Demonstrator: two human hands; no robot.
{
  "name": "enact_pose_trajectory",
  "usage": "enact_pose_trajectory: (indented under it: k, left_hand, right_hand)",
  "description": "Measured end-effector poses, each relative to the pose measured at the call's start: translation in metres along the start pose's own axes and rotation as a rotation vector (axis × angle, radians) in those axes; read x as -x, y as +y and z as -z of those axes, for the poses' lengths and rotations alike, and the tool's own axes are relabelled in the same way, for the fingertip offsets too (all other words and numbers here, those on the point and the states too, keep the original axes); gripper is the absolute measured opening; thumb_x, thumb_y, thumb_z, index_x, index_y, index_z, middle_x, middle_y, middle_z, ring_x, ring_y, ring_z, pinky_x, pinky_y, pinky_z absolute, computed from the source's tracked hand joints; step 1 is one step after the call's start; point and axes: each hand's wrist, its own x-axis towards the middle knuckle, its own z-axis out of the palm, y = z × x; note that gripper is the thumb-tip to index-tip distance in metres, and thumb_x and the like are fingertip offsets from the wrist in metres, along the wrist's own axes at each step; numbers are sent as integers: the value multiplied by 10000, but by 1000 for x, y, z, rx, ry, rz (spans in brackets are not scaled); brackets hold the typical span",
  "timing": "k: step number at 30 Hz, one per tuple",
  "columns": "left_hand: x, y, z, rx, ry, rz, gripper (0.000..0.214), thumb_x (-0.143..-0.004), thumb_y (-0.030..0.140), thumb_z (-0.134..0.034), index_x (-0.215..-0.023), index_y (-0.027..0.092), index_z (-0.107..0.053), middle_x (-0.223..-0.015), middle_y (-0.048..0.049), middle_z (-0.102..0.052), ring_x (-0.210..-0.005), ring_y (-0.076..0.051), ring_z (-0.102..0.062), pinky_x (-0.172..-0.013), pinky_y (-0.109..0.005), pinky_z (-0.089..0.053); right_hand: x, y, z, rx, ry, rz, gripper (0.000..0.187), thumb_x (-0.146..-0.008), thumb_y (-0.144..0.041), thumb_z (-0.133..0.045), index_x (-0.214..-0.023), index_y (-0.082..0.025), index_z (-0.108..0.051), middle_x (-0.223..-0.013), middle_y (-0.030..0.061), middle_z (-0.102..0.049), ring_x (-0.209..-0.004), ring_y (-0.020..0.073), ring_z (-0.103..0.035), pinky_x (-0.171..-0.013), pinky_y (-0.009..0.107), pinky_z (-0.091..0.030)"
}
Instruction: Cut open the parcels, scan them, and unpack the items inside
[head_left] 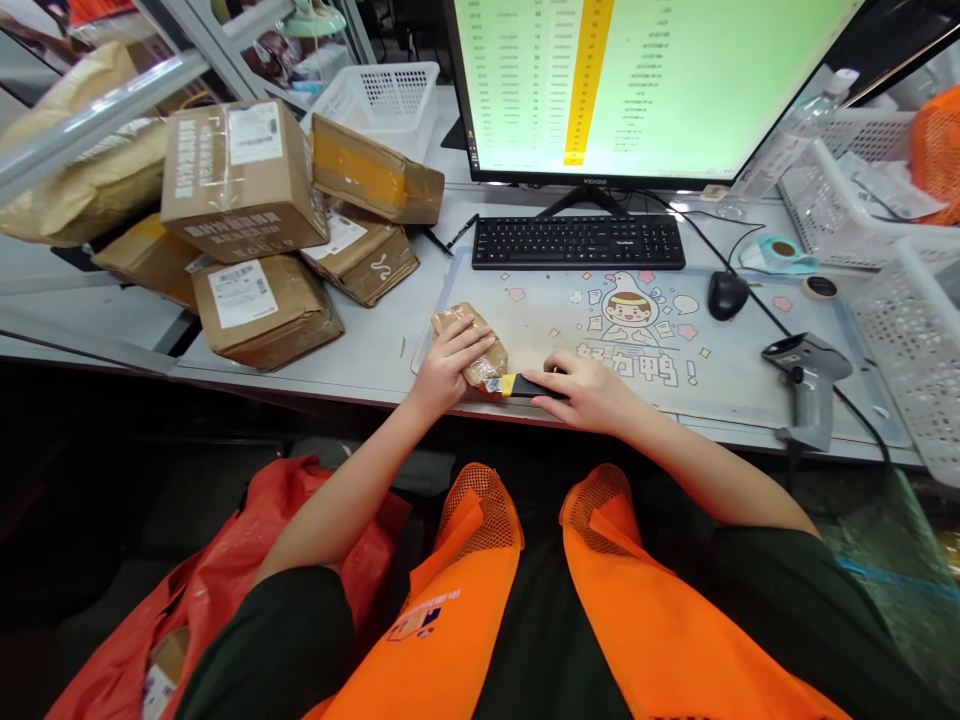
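Note:
My left hand (448, 362) is closed over a small brown parcel (491, 358) wrapped in shiny clear tape, at the front edge of the desk mat. In my right hand (581, 392) is a utility knife (527, 386) with a black and yellow handle, its fingers wrapped round the grip. The knife's tip end meets the near lower side of the parcel; whether the blade has gone into it I cannot tell. Part of the parcel is hidden under my left fingers.
Several cardboard boxes (244, 185) are stacked at the left. A keyboard (577, 243) lies below the monitor (652, 90). On the right are a mouse (727, 295), a barcode scanner (810, 385) and white baskets (847, 215). A red bag (300, 530) hangs low at left.

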Motion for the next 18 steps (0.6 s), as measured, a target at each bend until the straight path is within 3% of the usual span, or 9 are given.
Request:
enact_pose_trajectory:
  k: [8,12,15,18]
  left_hand:
    - [-8,10,1,-6,-31,32,345,-1090,349,-503,-1313,217,-731,-1381,-119,-726,-1454,-274,-573,-1212,-566,-505]
    - [-7,13,-2,59,39,79,268,-1082,362,-503,-1068,199,-715,-1315,-128,-752,-1400,-264,-624,-1180,-522,-548]
    - [-1,9,-6,71,99,79,275,-1067,348,-517,-870,211,-651,-1225,-120,-784,-1336,-263,-672,-1133,-511,-583]
    - [5,6,-8,62,160,58,256,-1046,283,-518,-833,210,-640,-1166,-106,-801,-1290,-262,-702,-1083,-511,-609]
  right_hand:
    - [-15,-10,24,-90,-153,-80,405,-1069,-427,-588,-1407,-247,-719,-1125,101,-677,-886,203,-648,-799,306,-514]
    - [-35,-17,40,-79,-291,-114,368,-1059,-423,-609,-1369,-280,-750,-993,77,-681,-831,198,-641,-728,290,-464]
    - [-45,1,44,-50,-334,-126,363,-1045,-438,-622,-1355,-313,-763,-965,67,-700,-817,199,-643,-682,285,-431]
    - [-35,43,49,99,-289,-300,345,-1008,-412,-645,-1277,-271,-807,-936,88,-715,-774,218,-631,-642,306,-417]
